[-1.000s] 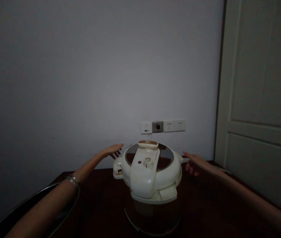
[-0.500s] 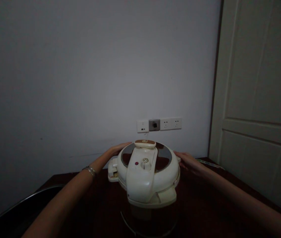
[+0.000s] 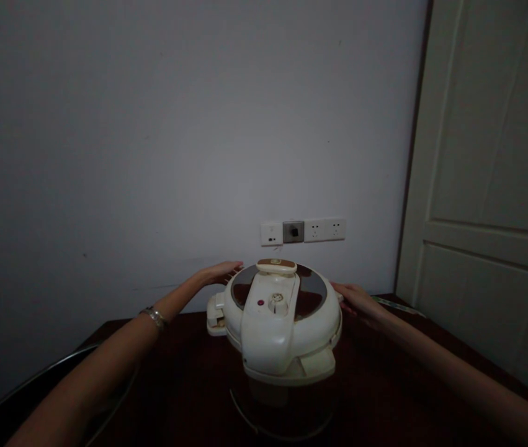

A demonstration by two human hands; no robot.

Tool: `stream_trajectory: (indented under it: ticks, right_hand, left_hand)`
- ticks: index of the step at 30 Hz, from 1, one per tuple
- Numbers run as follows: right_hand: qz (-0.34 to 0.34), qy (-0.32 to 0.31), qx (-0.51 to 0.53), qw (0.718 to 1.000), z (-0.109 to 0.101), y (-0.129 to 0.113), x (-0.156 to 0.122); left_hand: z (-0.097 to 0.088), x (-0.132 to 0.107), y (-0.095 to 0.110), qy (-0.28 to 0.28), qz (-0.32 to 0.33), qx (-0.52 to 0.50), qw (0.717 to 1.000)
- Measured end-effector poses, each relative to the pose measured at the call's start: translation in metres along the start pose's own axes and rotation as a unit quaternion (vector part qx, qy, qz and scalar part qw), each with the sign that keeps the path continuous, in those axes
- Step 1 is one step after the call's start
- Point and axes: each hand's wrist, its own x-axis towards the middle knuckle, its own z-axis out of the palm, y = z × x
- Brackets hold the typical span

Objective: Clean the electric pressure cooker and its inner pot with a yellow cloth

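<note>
A white electric pressure cooker with a dark, glossy lid panel stands on the dark red table. Its lid carries a brown-topped handle, a round valve and a small red button. The lower body is dark and hard to make out. My left hand is by the far left rim, fingers apart and pointing down; contact there is unclear. On the right side my right hand grips the cooker's edge near a side lug, its fingertips partly hidden.
Behind the table rises a plain wall with a row of sockets just above the cooker. A panelled door stands at the right. A large dark round vessel's rim shows at lower left. A thin patterned strip lies at the back right.
My left hand has shifted outward and up from the cooker's far left rim, its fingers now showing. My right hand stays on the right side. The view has moved slightly.
</note>
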Motion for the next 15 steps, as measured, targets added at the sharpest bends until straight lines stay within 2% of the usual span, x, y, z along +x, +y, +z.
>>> stream_trajectory:
  ticks: [4,6,8,10,12,15]
  right_hand:
    - [-0.006,0.001,-0.008,1.0,0.001,-0.002,-0.002]
    - [-0.006,0.002,-0.003,1.0,0.001,-0.002,-0.002]
    - [-0.01,0.006,0.008,1.0,0.002,-0.001,-0.002]
    - [-0.015,0.007,0.018,1.0,0.003,0.001,-0.002]
    - [-0.021,0.013,0.031,0.999,0.005,0.003,-0.004]
    - [-0.027,0.037,0.043,0.998,0.009,0.004,-0.009]
  left_hand:
    - [-0.032,-0.032,-0.002,-0.023,-0.115,0.091,0.989]
    - [-0.039,-0.052,-0.006,-0.107,-0.17,0.111,0.973]
    - [-0.04,-0.07,-0.012,-0.233,-0.218,0.099,0.942]
    - [-0.035,-0.084,-0.019,-0.304,-0.223,0.067,0.924]
    - [-0.027,-0.093,-0.024,-0.31,-0.204,0.037,0.928]
    - [-0.017,-0.101,-0.028,-0.263,-0.188,-0.001,0.946]
